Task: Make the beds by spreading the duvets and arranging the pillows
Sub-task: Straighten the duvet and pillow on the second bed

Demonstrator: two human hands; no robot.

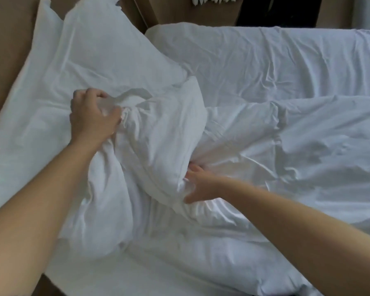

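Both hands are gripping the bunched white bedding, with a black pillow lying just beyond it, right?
Not quite: the head view shows the pillow is white, not black. The left hand and right hand do grip the bunched bedding.

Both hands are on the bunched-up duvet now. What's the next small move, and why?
Probably lift slightly and draw the hands apart to flatten the bunch. The left hand and right hand both grip the duvet, which is heaped up right beside the pillow, while the rest of it lies wrinkled but flatter across the bed.
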